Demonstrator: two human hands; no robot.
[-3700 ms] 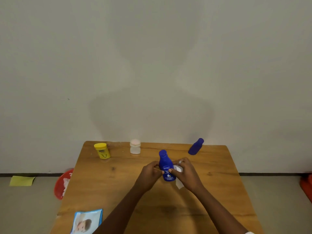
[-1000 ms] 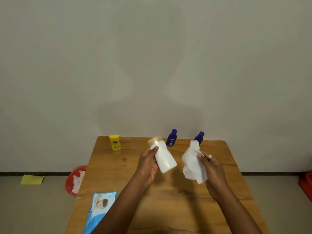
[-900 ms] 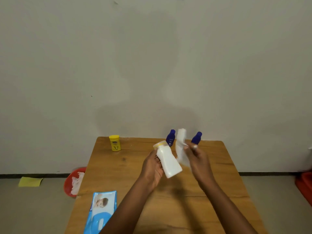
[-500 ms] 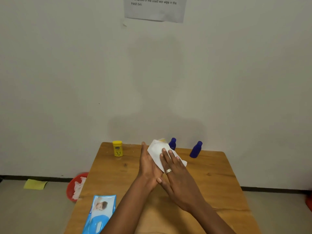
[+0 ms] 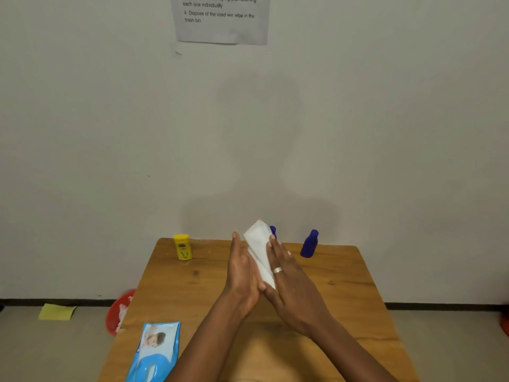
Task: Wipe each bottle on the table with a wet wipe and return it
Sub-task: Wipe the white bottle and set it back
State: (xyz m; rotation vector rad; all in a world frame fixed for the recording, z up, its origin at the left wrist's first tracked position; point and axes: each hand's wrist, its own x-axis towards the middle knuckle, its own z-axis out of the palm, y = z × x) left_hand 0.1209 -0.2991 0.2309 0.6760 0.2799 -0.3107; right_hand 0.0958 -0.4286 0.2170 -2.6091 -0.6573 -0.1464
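Wet wipe point(image 5: 259, 252) pressed between left hand point(image 5: 242, 274) and right hand point(image 5: 289, 282).

Both forearms reach forward and converge above the table. The left hand point(image 5: 242, 274) stands edge-up with fingers straight, palm facing right. The right hand point(image 5: 289, 282), ring on one finger, lies flat against it, fingers extended, palms pressed toward each other.

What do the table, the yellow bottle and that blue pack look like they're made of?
Table: probably wood or wood veneer, grain and dark knots showing, slight sheen. Yellow bottle: seemingly opaque plastic, smooth. Blue pack: likely glossy plastic film, with highlights.
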